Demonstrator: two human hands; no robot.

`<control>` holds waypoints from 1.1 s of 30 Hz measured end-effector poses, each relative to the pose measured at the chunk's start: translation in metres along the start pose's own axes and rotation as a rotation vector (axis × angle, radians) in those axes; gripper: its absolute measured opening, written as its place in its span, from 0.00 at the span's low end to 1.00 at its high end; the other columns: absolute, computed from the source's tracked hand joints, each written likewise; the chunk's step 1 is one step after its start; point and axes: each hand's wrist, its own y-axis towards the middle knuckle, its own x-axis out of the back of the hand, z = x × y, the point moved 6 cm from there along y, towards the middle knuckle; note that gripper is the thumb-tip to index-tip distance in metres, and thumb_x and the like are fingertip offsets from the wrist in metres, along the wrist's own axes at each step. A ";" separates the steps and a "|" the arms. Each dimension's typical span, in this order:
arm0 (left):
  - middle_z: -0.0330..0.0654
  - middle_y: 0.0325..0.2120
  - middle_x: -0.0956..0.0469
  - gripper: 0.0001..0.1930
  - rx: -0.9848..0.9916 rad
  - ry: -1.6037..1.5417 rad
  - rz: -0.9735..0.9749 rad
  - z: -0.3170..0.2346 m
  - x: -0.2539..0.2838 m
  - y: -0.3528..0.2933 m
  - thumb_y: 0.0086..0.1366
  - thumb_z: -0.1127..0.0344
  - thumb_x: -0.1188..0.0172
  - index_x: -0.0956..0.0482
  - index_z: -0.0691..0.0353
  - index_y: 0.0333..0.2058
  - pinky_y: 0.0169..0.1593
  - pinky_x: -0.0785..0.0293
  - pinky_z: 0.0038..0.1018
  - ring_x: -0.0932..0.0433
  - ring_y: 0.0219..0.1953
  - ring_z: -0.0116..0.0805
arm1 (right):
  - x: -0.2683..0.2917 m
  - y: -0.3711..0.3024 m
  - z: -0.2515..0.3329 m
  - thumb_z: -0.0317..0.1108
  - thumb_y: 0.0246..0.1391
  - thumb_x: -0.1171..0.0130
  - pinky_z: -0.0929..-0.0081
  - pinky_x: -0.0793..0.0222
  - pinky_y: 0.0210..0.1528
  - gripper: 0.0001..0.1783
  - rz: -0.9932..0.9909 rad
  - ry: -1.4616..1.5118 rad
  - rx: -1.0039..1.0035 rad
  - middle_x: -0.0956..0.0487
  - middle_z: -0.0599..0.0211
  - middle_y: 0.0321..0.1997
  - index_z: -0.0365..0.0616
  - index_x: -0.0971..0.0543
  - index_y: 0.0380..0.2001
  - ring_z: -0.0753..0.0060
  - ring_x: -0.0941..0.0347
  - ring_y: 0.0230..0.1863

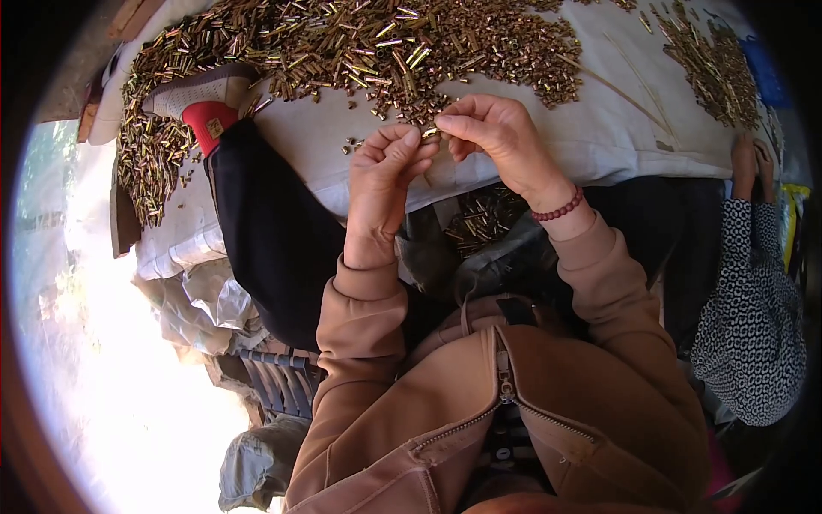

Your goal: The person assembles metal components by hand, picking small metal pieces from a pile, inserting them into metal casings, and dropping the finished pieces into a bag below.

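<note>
Along the white cloth's (548,141) left edge, beside my shoe (201,98), brass pieces (145,163) lie heaped. My left hand (381,184), fingers curled, and right hand (497,137), fingertips pinched, meet on one small brass piece (431,133) near the front edge. Most of the brass heap (385,47) looks unsorted; a bag (479,218) below holds some.

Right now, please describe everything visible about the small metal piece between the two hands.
The small metal piece is tiny, brass-coloured and shiny, probably tube-shaped, though it is mostly hidden. The left hand and the right hand pinch it together with their fingertips. It is lifted just above the white cloth, near the edge of the large heap of similar pieces.
</note>
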 end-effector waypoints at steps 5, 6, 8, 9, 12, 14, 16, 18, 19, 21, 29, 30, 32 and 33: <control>0.44 0.30 0.22 0.10 -0.073 0.220 0.048 -0.009 -0.008 -0.005 0.58 0.72 0.44 0.26 0.68 0.38 0.34 0.27 0.17 0.22 0.31 0.27 | 0.002 0.000 -0.001 0.35 0.48 0.42 0.86 0.33 0.27 0.09 -0.008 0.001 -0.091 0.27 0.75 0.23 0.41 0.25 0.29 0.85 0.31 0.22; 0.44 0.30 0.22 0.10 -0.086 0.233 0.061 -0.009 -0.008 -0.005 0.58 0.72 0.44 0.26 0.69 0.39 0.34 0.27 0.17 0.22 0.31 0.27 | 0.002 -0.001 -0.002 0.35 0.48 0.42 0.86 0.33 0.26 0.08 -0.013 0.027 -0.129 0.27 0.76 0.22 0.42 0.25 0.28 0.86 0.32 0.21; 0.44 0.31 0.22 0.11 -0.098 0.243 0.075 -0.009 -0.010 -0.005 0.58 0.73 0.44 0.26 0.69 0.40 0.35 0.27 0.17 0.22 0.32 0.27 | 0.004 -0.001 -0.003 0.35 0.48 0.43 0.86 0.33 0.26 0.08 -0.008 0.043 -0.149 0.27 0.76 0.22 0.42 0.25 0.28 0.86 0.32 0.21; 0.43 0.31 0.22 0.11 -0.091 0.240 0.077 -0.008 -0.011 -0.005 0.57 0.74 0.44 0.26 0.70 0.40 0.35 0.27 0.17 0.22 0.32 0.27 | 0.005 -0.001 -0.005 0.35 0.49 0.43 0.87 0.33 0.26 0.08 -0.003 0.061 -0.168 0.27 0.77 0.22 0.42 0.25 0.28 0.87 0.32 0.21; 0.43 0.31 0.22 0.12 -0.081 0.251 0.076 -0.007 -0.011 -0.006 0.57 0.74 0.44 0.26 0.70 0.41 0.35 0.27 0.17 0.22 0.32 0.27 | 0.004 -0.002 -0.001 0.36 0.48 0.43 0.87 0.34 0.26 0.08 -0.020 0.022 -0.154 0.28 0.77 0.21 0.43 0.25 0.28 0.87 0.33 0.21; 0.43 0.31 0.22 0.12 -0.080 0.265 0.076 -0.007 -0.011 -0.006 0.57 0.74 0.44 0.26 0.70 0.41 0.35 0.27 0.17 0.22 0.32 0.27 | 0.004 -0.002 -0.003 0.35 0.48 0.43 0.87 0.34 0.25 0.08 -0.021 0.033 -0.160 0.28 0.77 0.21 0.43 0.25 0.28 0.87 0.33 0.21; 0.42 0.31 0.22 0.12 -0.118 0.313 0.081 -0.008 -0.012 -0.006 0.56 0.75 0.43 0.26 0.70 0.40 0.36 0.28 0.17 0.22 0.33 0.26 | 0.006 -0.001 -0.005 0.35 0.48 0.43 0.87 0.35 0.25 0.07 -0.022 0.044 -0.166 0.28 0.77 0.21 0.43 0.25 0.27 0.87 0.33 0.21; 0.42 0.31 0.22 0.12 -0.147 0.348 0.077 -0.008 -0.014 -0.006 0.56 0.76 0.43 0.26 0.69 0.40 0.36 0.28 0.17 0.23 0.33 0.26 | 0.009 -0.002 -0.010 0.35 0.48 0.42 0.87 0.36 0.25 0.07 -0.030 0.099 -0.213 0.28 0.77 0.21 0.44 0.25 0.27 0.87 0.33 0.21; 0.41 0.31 0.22 0.12 -0.173 0.383 0.070 -0.010 -0.015 -0.007 0.56 0.76 0.43 0.25 0.69 0.40 0.36 0.28 0.17 0.23 0.33 0.25 | 0.009 -0.002 -0.009 0.35 0.48 0.42 0.87 0.36 0.25 0.07 -0.030 0.098 -0.214 0.28 0.77 0.21 0.44 0.25 0.27 0.87 0.33 0.21; 0.41 0.31 0.22 0.12 -0.175 0.378 0.066 -0.010 -0.015 -0.007 0.56 0.77 0.43 0.25 0.69 0.40 0.36 0.28 0.17 0.23 0.33 0.25 | 0.008 -0.003 -0.007 0.35 0.48 0.42 0.86 0.36 0.25 0.07 -0.046 0.075 -0.227 0.28 0.77 0.21 0.44 0.25 0.27 0.87 0.33 0.21; 0.42 0.31 0.22 0.11 -0.170 0.341 0.058 -0.011 -0.017 -0.008 0.56 0.77 0.43 0.25 0.69 0.39 0.36 0.27 0.18 0.23 0.33 0.26 | 0.006 -0.001 -0.009 0.35 0.50 0.43 0.87 0.38 0.26 0.08 0.036 0.090 -0.205 0.29 0.78 0.22 0.43 0.25 0.31 0.87 0.36 0.22; 0.43 0.31 0.22 0.11 -0.156 0.309 0.073 -0.009 -0.015 -0.008 0.56 0.77 0.44 0.25 0.69 0.39 0.36 0.26 0.18 0.22 0.32 0.27 | 0.006 -0.001 -0.011 0.35 0.51 0.43 0.87 0.38 0.26 0.08 0.066 0.111 -0.200 0.29 0.78 0.23 0.43 0.25 0.32 0.87 0.36 0.23; 0.43 0.30 0.22 0.11 -0.143 0.278 0.087 -0.006 -0.014 -0.007 0.56 0.76 0.44 0.25 0.70 0.39 0.36 0.26 0.18 0.22 0.32 0.27 | 0.001 0.000 -0.018 0.35 0.51 0.43 0.87 0.38 0.26 0.08 0.085 0.254 -0.217 0.28 0.77 0.24 0.43 0.24 0.32 0.87 0.36 0.22; 0.44 0.30 0.22 0.11 -0.134 0.254 0.093 -0.005 -0.013 -0.006 0.56 0.76 0.44 0.25 0.70 0.39 0.36 0.26 0.18 0.22 0.32 0.28 | -0.002 0.000 -0.021 0.35 0.51 0.43 0.87 0.37 0.26 0.08 0.103 0.398 -0.235 0.27 0.76 0.25 0.42 0.24 0.31 0.86 0.37 0.22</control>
